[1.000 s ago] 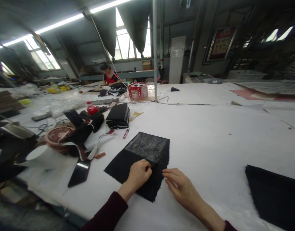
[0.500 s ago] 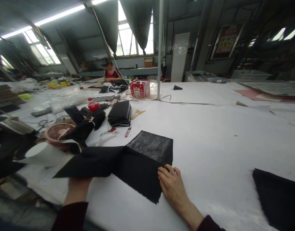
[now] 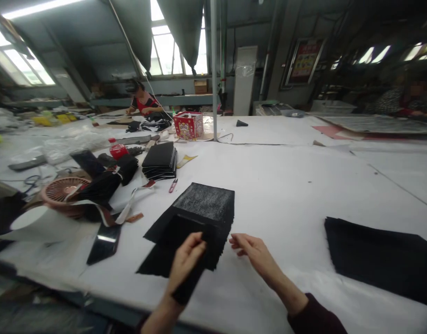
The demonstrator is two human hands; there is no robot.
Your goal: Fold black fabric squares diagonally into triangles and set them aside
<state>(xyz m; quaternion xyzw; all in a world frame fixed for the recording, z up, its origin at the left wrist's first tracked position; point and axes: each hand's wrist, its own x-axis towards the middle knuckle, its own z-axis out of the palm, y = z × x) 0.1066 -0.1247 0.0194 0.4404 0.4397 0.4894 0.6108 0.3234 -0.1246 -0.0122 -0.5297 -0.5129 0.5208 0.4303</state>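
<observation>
My left hand [image 3: 187, 260] is closed on a black fabric piece [image 3: 190, 280], part of which hangs down past the wrist. Beneath it on the white table lies more black fabric [image 3: 161, 262], with a speckled grey panel [image 3: 204, 202] at its far end. Just off the right edge of that fabric is my right hand [image 3: 257, 255], its fingers loosely bent and slightly apart, with nothing seen in them. Where the held piece ends and the lower layers begin is hard to make out, black on black.
Another black fabric piece [image 3: 376, 260] lies at the right. Farther left are a stack of black pieces [image 3: 160, 160], pink thread snips [image 3: 173, 185], a phone [image 3: 104, 243], a pink fan [image 3: 65, 190] and a red box [image 3: 188, 125]. A metal pole [image 3: 214, 69] rises mid-table. A person [image 3: 143, 102] sits at the back.
My left hand has come from the far left to the middle, bringing the black fabric over the lower layers. My right hand has let go of the fabric's edge. The view has turned right.
</observation>
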